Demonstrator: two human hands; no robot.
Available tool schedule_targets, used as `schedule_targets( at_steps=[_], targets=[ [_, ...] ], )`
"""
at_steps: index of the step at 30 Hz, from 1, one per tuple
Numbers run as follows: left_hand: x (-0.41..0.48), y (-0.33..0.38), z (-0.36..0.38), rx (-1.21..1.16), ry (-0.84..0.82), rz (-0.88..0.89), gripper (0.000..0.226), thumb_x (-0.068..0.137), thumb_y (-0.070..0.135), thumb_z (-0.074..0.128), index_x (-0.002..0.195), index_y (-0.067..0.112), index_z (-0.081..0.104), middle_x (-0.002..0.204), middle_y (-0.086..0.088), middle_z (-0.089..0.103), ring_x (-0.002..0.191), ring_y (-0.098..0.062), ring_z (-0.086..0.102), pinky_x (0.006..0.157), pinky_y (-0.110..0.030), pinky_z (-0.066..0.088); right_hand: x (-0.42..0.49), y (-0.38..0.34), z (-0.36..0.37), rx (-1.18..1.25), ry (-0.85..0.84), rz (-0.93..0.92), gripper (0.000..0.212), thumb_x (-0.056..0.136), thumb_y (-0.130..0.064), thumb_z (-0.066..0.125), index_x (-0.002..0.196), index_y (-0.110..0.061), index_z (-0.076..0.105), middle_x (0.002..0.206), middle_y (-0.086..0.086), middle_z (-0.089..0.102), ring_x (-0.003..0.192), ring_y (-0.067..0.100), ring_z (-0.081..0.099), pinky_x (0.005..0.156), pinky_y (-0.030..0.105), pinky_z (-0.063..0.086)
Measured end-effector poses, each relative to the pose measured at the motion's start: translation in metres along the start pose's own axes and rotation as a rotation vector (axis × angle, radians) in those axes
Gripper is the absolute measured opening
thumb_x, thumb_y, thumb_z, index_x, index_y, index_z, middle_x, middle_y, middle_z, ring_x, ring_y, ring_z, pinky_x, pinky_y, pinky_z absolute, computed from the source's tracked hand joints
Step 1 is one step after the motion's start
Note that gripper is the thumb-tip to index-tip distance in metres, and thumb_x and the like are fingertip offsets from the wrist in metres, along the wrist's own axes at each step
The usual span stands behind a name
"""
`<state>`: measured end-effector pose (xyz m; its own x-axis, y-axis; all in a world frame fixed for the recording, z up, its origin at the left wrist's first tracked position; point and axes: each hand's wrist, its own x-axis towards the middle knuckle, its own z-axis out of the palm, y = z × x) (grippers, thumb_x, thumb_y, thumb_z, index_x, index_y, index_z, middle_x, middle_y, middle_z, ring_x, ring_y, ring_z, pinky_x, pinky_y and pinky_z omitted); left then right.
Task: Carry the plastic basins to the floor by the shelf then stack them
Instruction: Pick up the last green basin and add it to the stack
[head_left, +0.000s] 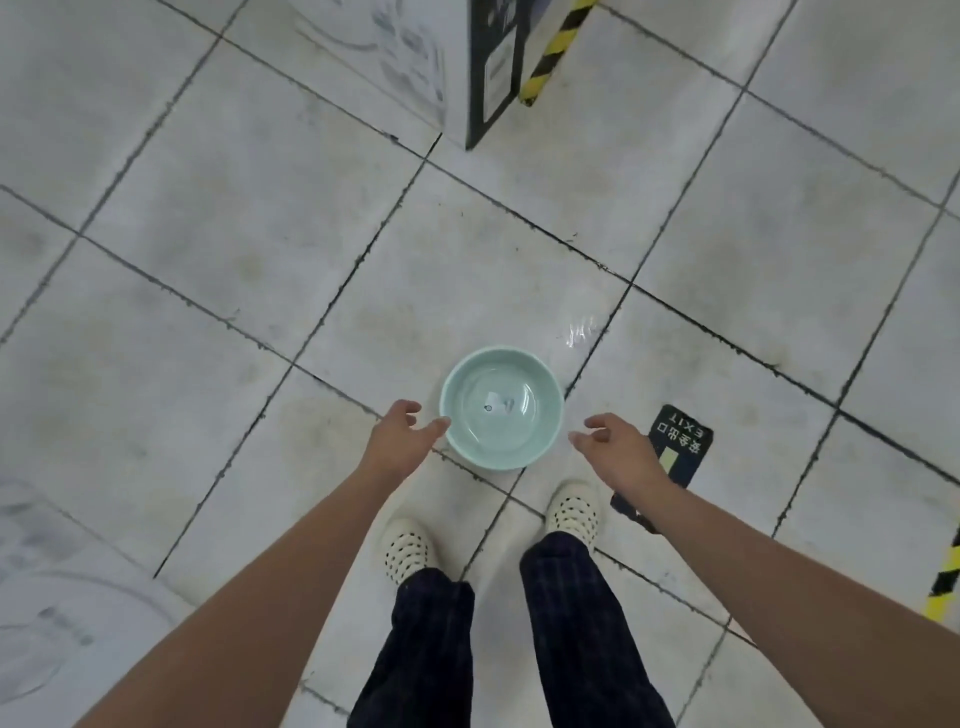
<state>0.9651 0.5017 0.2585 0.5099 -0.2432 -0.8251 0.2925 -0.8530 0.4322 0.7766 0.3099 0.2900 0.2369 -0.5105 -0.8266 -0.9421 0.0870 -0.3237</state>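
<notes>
Bare forearms (291, 561), dark checked trousers (431, 649), cream clogs (408, 551) dotted with round holes.

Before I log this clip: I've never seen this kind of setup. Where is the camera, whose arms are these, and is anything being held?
There is no machine here. The one picture comes from a wide-angle camera worn on a person's head, looking down, so the arms and feet are the wearer's own. The left hand and right hand reach down on either side of a pale green plastic basin that stands upright on the tiled floor. Both hands are open with relaxed fingers; neither holds anything. The left fingertips are at the rim, but I cannot tell whether they touch it. Beside the right hand a dark exit sticker lies on the floor, and a white box stands further off.
</notes>
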Motion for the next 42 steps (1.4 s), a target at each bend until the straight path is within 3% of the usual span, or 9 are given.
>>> schedule_targets(
  at_steps=[5,11,16,20,22,25,34,39,42],
  targets=[
    [0.111,-0.06,0.072,-0.019,0.001,-0.068,0.07,0.085,0.044,0.07,0.142,0.016,0.041,0.141,-0.013,0.051,0.118,-0.025,0.056,0.086,-0.029,0.041,0.126,0.05,0.064,-0.009,0.027,0.022,0.056,0.091,-0.042,0.06,0.14,-0.018,0.046,0.14,0.008,0.052,0.125,0.025,0.05,0.094,0.03,0.039],
    [0.21,-0.133,0.127,-0.035,0.078,-0.142,0.094,0.081,0.044,0.074,0.153,0.013,0.021,0.149,-0.02,0.043,0.133,-0.032,0.048,0.1,-0.038,0.04,0.237,0.119,0.129,0.027,0.1,0.141,0.082,0.09,-0.04,0.062,0.154,-0.016,0.017,0.156,0.011,0.032,0.141,0.031,0.033,0.112,0.043,0.033],
    [0.252,-0.159,0.152,-0.051,0.045,-0.103,0.082,0.083,0.032,0.075,0.149,0.012,0.03,0.136,-0.014,0.055,0.11,-0.024,0.057,0.08,-0.03,0.043,0.291,0.147,0.158,0.224,0.062,0.276,0.066,0.088,-0.035,0.066,0.143,-0.014,0.038,0.138,0.014,0.052,0.123,0.032,0.052,0.102,0.041,0.046],
    [0.264,-0.151,0.158,-0.016,0.092,-0.036,0.053,0.085,0.017,0.07,0.132,0.009,0.046,0.116,-0.008,0.061,0.102,-0.026,0.06,0.075,-0.031,0.047,0.301,0.141,0.164,0.266,0.048,0.221,0.033,0.086,-0.021,0.065,0.115,-0.017,0.051,0.111,0.01,0.062,0.094,0.029,0.064,0.063,0.037,0.06],
    [0.261,-0.139,0.153,0.032,0.12,-0.011,0.043,0.087,0.012,0.062,0.128,0.006,0.048,0.109,-0.008,0.059,0.094,-0.026,0.058,0.07,-0.03,0.045,0.295,0.129,0.157,0.168,0.11,0.145,0.03,0.085,-0.016,0.057,0.115,-0.016,0.052,0.1,0.009,0.063,0.078,0.029,0.063,0.047,0.028,0.05],
    [0.244,-0.116,0.133,0.093,0.129,0.043,0.042,0.088,0.015,0.057,0.129,0.007,0.048,0.112,-0.009,0.061,0.094,-0.026,0.057,0.077,-0.034,0.048,0.274,0.109,0.136,0.155,0.153,0.067,0.031,0.083,-0.014,0.052,0.114,-0.018,0.051,0.09,0.005,0.062,0.071,0.028,0.064,0.043,0.025,0.045],
    [0.121,-0.006,0.035,-0.033,0.184,0.207,0.039,0.087,0.012,0.055,0.126,0.007,0.051,0.105,-0.005,0.062,0.093,-0.025,0.06,0.076,-0.033,0.052,0.138,-0.004,0.033,0.183,0.215,-0.122,0.027,0.085,-0.011,0.054,0.11,-0.021,0.051,0.088,-0.001,0.06,0.076,0.019,0.062,0.047,0.029,0.052],
    [0.027,0.062,-0.035,-0.177,0.2,0.271,0.036,0.087,0.012,0.053,0.123,0.01,0.053,0.103,-0.005,0.063,0.082,-0.015,0.065,0.056,-0.03,0.059,0.042,-0.083,-0.024,0.206,0.263,-0.211,0.029,0.083,-0.01,0.052,0.108,-0.025,0.051,0.087,-0.003,0.062,0.076,0.02,0.063,0.048,0.029,0.052],
    [-0.037,0.092,-0.083,-0.222,0.233,0.301,0.036,0.086,0.012,0.053,0.122,0.012,0.055,0.1,-0.001,0.064,0.082,-0.015,0.066,0.053,-0.031,0.06,-0.025,-0.123,-0.049,0.248,0.258,-0.264,0.031,0.082,-0.012,0.053,0.109,-0.025,0.057,0.09,-0.003,0.066,0.081,0.021,0.065,0.062,0.039,0.06]
  ],
)
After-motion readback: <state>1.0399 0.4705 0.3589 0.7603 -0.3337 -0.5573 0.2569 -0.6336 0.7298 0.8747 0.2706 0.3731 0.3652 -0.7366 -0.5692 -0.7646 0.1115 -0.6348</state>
